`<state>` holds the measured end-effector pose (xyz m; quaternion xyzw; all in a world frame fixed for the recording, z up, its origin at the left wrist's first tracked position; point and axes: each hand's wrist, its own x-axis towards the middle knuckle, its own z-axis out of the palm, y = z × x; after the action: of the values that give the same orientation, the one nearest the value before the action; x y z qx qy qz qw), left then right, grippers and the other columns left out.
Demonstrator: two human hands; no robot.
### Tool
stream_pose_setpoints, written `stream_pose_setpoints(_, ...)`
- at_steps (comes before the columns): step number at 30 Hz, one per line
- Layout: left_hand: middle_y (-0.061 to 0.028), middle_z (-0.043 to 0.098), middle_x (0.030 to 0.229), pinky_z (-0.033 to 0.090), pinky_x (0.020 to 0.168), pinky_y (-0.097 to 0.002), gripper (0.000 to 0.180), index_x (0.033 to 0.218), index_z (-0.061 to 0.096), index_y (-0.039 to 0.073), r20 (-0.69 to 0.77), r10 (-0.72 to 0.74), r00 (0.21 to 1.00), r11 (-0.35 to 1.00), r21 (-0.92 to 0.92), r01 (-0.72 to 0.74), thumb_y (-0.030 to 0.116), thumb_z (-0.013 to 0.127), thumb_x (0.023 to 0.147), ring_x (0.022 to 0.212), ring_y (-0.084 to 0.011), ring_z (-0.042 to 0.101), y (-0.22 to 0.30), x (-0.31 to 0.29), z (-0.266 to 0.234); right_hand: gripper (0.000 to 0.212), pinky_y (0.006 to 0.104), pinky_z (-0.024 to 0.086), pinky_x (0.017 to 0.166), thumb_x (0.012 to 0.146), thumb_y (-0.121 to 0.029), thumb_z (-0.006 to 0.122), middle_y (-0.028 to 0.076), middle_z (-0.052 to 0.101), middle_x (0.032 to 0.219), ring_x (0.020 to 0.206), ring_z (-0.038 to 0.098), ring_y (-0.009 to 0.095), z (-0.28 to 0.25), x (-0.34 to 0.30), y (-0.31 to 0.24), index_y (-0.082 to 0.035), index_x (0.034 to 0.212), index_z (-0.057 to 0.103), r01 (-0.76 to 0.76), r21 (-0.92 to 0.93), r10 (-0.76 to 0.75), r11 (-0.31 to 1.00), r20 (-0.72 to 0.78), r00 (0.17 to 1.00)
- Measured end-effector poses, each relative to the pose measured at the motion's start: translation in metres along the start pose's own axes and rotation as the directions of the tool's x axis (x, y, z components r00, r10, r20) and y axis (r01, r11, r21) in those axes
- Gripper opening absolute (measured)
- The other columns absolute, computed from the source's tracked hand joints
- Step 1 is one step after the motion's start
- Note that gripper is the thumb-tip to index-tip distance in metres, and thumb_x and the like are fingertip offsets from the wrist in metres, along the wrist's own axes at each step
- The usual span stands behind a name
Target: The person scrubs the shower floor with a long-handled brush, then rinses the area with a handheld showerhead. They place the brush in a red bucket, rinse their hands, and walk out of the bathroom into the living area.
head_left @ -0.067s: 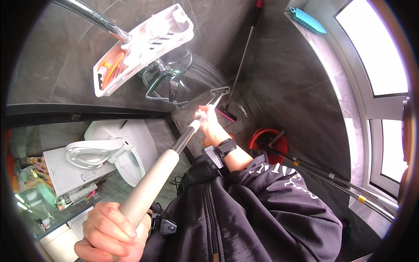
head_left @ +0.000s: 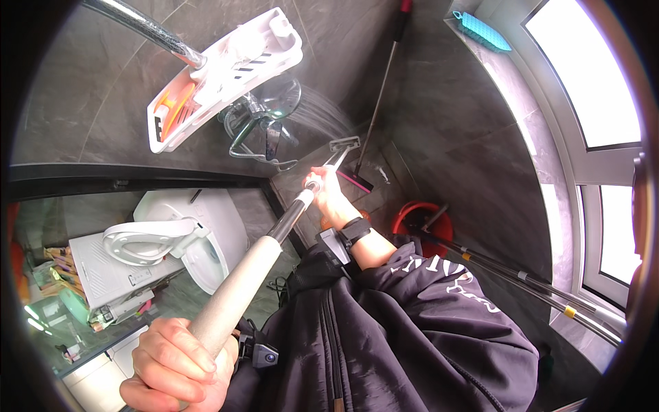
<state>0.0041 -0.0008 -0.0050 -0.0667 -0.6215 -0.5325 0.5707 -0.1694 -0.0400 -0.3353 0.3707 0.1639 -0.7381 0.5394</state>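
Both my hands grip a long-handled mop. My left hand point(head_left: 177, 367), low at the left, is wrapped round the thick pale grip point(head_left: 237, 295) near its end. Farther up the pole, my right hand point(head_left: 326, 187) closes round the thin metal shaft, a dark band on its wrist. Beyond it, the mop's narrow rectangular head point(head_left: 344, 144) is near the far corner, where spray from the shower head point(head_left: 281, 96) falls. Close to the mop head, a push broom with a pink-edged head point(head_left: 355, 181) leans against the wall, its thin pole upright.
A white shower caddy point(head_left: 226, 79) hangs at the upper left. The toilet point(head_left: 206, 257) stands left, beyond a dark frame. At right are a red bucket point(head_left: 439, 226), metal poles point(head_left: 522, 278) slanting across, and a blue brush point(head_left: 482, 31) on the window ledge.
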Motion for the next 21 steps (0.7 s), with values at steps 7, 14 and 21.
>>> stream_pose_setpoints(7, 0.0045, 0.037, 0.048, 0.027, 0.052, -0.0242, 0.024, 0.064, 0.032, 0.012, -0.144, 0.060, 0.988, 0.995, 0.085, -0.048, 0.022, 0.030, 0.086, 0.039, -0.0059, 0.030, 0.023, -0.014, -0.010, 0.011, 0.0303, 0.045, 0.045, 0.071, -0.005, 0.050, 0.002, 0.043, 0.055, 0.045, 0.045, 0.015, -0.003, -0.034, 0.023, -0.006, 0.072, 0.040, -0.006, 0.093, 0.008, 0.996, -0.012, 1.000)
stream_pose_setpoints(14, 0.0041, 0.031, 0.050, 0.026, 0.055, -0.0262, 0.025, 0.064, 0.030, 0.012, -0.267, 0.028, 0.963, 0.989, 0.147, 0.012, 0.018, 0.028, 0.088, 0.047, -0.0082, 0.028, 0.028, -0.017, 0.002, 0.010, 0.0277, 0.043, 0.044, 0.072, -0.007, 0.049, 0.002, 0.039, 0.056, 0.045, 0.041, 0.016, -0.004, -0.024, 0.008, -0.006, 0.070, 0.039, 0.175, 0.001, -0.175, 0.985, -0.039, 0.984)
stream_pose_setpoints(21, 0.0064, 0.027, 0.057, 0.032, 0.058, -0.0198, 0.032, 0.071, 0.035, 0.016, 0.193, -0.081, 0.978, 0.988, -0.110, 0.104, 0.038, 0.056, 0.080, 0.054, -0.0073, 0.034, 0.058, 0.026, -0.006, 0.011, 0.0280, 0.044, 0.043, 0.071, -0.006, 0.048, 0.004, 0.041, 0.052, 0.043, 0.043, 0.018, -0.016, 0.007, -0.007, -0.006, 0.067, 0.038, 0.046, -0.001, -0.046, 0.999, -0.018, 0.999)
